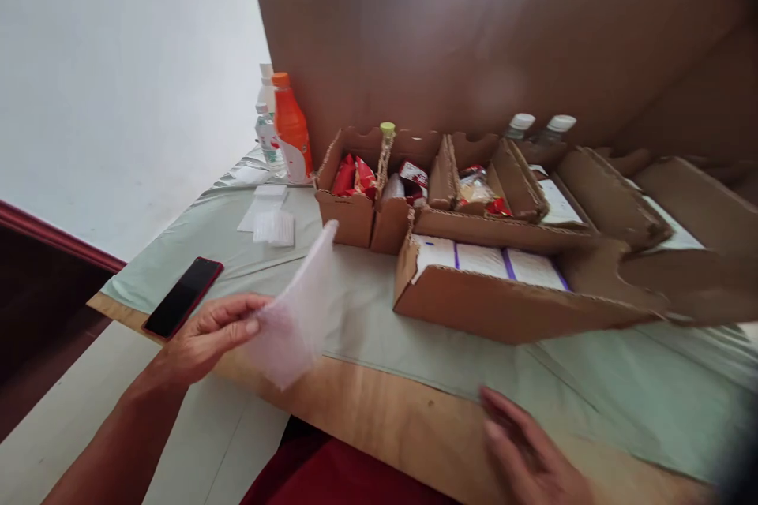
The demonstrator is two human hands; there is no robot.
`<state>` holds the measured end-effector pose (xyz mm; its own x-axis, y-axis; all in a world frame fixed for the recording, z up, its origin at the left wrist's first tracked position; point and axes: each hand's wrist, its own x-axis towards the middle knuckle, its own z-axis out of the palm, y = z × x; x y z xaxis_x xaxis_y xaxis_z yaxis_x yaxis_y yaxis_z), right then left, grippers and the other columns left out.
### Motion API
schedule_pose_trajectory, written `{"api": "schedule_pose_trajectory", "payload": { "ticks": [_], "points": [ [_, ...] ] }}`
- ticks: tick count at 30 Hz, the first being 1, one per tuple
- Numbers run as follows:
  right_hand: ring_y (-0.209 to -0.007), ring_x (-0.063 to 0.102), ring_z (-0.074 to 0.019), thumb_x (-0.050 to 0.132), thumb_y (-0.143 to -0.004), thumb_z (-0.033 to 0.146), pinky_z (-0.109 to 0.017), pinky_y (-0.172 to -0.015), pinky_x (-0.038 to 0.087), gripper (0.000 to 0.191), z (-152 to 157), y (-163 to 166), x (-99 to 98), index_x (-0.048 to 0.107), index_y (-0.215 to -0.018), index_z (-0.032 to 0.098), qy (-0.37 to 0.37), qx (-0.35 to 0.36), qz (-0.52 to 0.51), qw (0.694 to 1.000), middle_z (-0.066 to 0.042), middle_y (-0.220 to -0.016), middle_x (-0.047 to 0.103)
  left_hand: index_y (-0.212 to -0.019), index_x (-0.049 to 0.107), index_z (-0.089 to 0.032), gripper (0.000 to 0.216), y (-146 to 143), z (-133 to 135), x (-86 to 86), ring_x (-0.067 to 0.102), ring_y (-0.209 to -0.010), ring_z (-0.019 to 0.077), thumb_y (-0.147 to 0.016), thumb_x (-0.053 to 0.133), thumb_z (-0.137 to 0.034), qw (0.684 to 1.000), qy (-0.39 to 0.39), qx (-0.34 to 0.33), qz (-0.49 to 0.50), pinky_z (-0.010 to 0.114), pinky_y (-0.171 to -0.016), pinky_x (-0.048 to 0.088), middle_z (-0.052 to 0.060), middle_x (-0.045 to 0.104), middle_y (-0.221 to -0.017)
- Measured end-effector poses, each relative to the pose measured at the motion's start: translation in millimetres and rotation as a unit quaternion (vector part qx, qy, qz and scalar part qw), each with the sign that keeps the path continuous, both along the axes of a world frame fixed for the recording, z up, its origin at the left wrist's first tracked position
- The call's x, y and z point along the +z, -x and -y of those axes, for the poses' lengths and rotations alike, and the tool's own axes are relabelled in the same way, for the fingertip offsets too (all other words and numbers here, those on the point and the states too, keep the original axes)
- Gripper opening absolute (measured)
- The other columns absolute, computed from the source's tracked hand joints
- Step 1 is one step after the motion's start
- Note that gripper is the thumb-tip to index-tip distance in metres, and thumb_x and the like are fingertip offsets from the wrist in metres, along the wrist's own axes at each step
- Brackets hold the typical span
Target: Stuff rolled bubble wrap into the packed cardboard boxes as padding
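Observation:
My left hand (204,335) pinches a thin, translucent white plastic bag (296,308) and holds it up above the near edge of the table. My right hand (524,450) rests near the wooden front edge of the table (384,410), fingers stretched out, holding nothing. Beyond the hands stand several open cardboard boxes: a near one (503,304) with white packets marked in purple, and others (355,217) with red snack packets.
A black phone (182,296) lies at the table's left corner. A small stack of white bags (273,226) lies behind it. An orange bottle (292,130) and white bottles stand at the back left. A tall brown cardboard wall (503,39) closes the back.

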<state>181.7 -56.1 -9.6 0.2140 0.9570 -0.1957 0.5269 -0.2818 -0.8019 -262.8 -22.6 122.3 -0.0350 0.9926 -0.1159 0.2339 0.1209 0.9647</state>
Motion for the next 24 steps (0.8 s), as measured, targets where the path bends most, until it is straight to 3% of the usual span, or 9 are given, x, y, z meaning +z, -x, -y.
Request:
{"api": "schedule_pose_trajectory", "payload": {
  "ticks": [2,4,6,9,13,15,17,21,24],
  "points": [
    [-0.114,0.071,-0.0330,0.070,-0.078,0.068,-0.047,-0.095,0.059,0.068,-2,33,10.8,0.066,-0.134,0.028,-0.002,0.091,-0.137,0.986,-0.013,-0.136,0.069,-0.094,0.085,-0.023,0.031,-20,5,0.2,0.076,-0.081,0.0330,-0.079,0.076,-0.049,0.993,0.049,-0.094,0.046,0.043,-0.072,0.062,0.011,0.080,-0.088],
    [-0.129,0.063,-0.0341,0.070,-0.073,0.079,-0.047,-0.099,0.056,0.088,-10,61,17.8,0.060,-0.142,0.025,-0.053,0.132,-0.298,0.944,-0.017,-0.144,0.063,-0.093,0.085,-0.024,0.030,-39,5,-2.8,0.076,-0.082,0.0326,-0.080,0.076,-0.049,0.975,0.095,-0.188,0.069,0.043,-0.074,0.062,0.012,0.080,-0.088],
    [-0.118,0.069,-0.0347,0.072,-0.065,0.084,-0.048,-0.095,0.058,0.098,-19,77,20.6,0.060,-0.141,0.022,-0.040,0.132,-0.396,0.908,-0.018,-0.132,0.070,-0.097,0.085,-0.024,0.032,-53,2,-10.3,0.075,-0.085,0.0309,-0.082,0.074,-0.050,0.955,0.131,-0.256,0.072,0.042,-0.077,0.061,0.011,0.080,-0.093],
    [-0.089,0.074,-0.0297,0.078,-0.064,0.079,-0.044,-0.082,0.060,0.079,-21,75,20.3,0.073,-0.115,0.019,-0.011,0.082,-0.415,0.906,-0.013,-0.101,0.078,-0.105,0.081,-0.023,0.035,-68,-6,-28.6,0.073,-0.086,0.0251,-0.087,0.069,-0.050,0.948,0.151,-0.275,0.048,0.034,-0.076,0.058,0.010,0.079,-0.098],
    [-0.082,0.069,-0.0210,0.079,-0.080,0.056,-0.032,-0.078,0.056,0.041,-14,49,17.7,0.075,-0.099,0.019,-0.021,0.008,-0.335,0.942,-0.005,-0.092,0.077,-0.110,0.074,-0.020,0.038,-87,-22,-55.6,0.066,-0.073,0.0178,-0.088,0.066,-0.050,0.964,0.114,-0.238,-0.028,0.027,-0.066,0.053,0.004,0.073,-0.083],
    [-0.081,0.069,-0.0213,0.076,-0.082,0.053,-0.032,-0.074,0.055,0.041,-10,35,15.3,0.073,-0.103,0.018,-0.038,-0.018,-0.250,0.967,-0.006,-0.092,0.076,-0.111,0.072,-0.020,0.035,-101,-31,-67.2,0.063,-0.065,0.0165,-0.090,0.062,-0.046,0.964,0.054,-0.224,-0.128,0.027,-0.060,0.051,0.000,0.067,-0.073],
    [-0.088,0.071,-0.0245,0.074,-0.082,0.054,-0.036,-0.075,0.057,0.049,-6,20,11.9,0.070,-0.115,0.018,-0.088,-0.069,-0.137,0.984,-0.010,-0.100,0.076,-0.113,0.071,-0.019,0.033,-112,-39,-77.1,0.065,-0.070,0.0192,-0.090,0.060,-0.039,0.955,-0.026,-0.184,-0.232,0.031,-0.065,0.054,0.002,0.068,-0.078],
    [-0.110,0.068,-0.0287,0.066,-0.090,0.043,-0.045,-0.088,0.058,0.044,5,-11,7.1,0.065,-0.127,0.018,-0.238,-0.155,0.091,0.954,-0.017,-0.126,0.070,-0.120,0.068,-0.018,0.032,-122,-40,-88.6,0.065,-0.109,0.0305,-0.093,0.058,-0.032,0.923,-0.181,-0.111,-0.322,0.047,-0.094,0.055,0.014,0.069,-0.118],
    [-0.118,0.066,-0.0287,0.060,-0.096,0.030,-0.049,-0.095,0.056,0.029,10,-10,10.9,0.067,-0.122,0.020,-0.314,-0.087,0.180,0.928,-0.015,-0.128,0.070,-0.123,0.065,-0.019,0.028,-130,-24,-88.9,0.062,-0.121,0.0295,-0.098,0.054,-0.021,0.875,-0.302,-0.136,-0.353,0.047,-0.101,0.054,0.014,0.066,-0.129]
  ]
}}
